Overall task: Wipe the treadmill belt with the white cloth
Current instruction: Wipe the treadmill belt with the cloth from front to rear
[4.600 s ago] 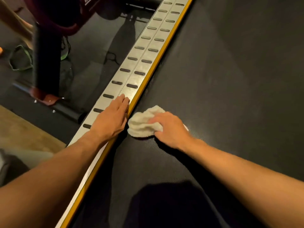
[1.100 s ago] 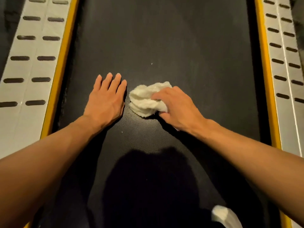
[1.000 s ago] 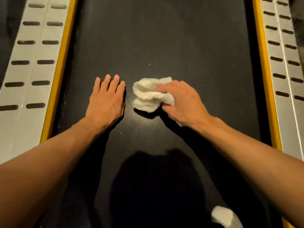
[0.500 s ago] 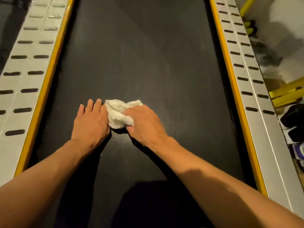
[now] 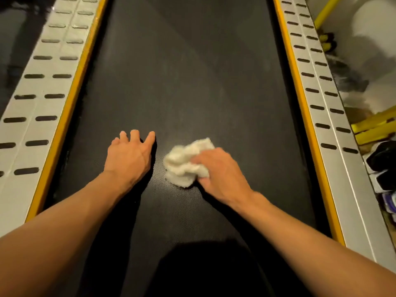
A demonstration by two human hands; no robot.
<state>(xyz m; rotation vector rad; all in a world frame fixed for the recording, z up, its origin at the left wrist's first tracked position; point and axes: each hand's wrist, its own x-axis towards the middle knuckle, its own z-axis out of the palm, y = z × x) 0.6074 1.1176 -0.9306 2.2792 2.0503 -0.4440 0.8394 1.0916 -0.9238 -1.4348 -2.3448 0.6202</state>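
Cloth first: we see the white cloth [image 5: 186, 166] bunched into a lump on the black treadmill belt [image 5: 192, 71], roughly midway between the two slotted side rails. Our right hand [image 5: 220, 174] sits on the cloth's right side, fingers curled and clamped onto it, pressing it against the belt. Most of the cloth sticks out to the left of that hand, and one corner pokes past the knuckles on the far side. Our left hand [image 5: 128, 157] lies flat on the belt just left of the cloth, palm down, fingers spread and holding nothing. A narrow strip of bare belt separates it from the cloth. Left of that hand runs the left side rail [image 5: 32, 116]; the right side rail [image 5: 327, 116] lies well right of the cloth.
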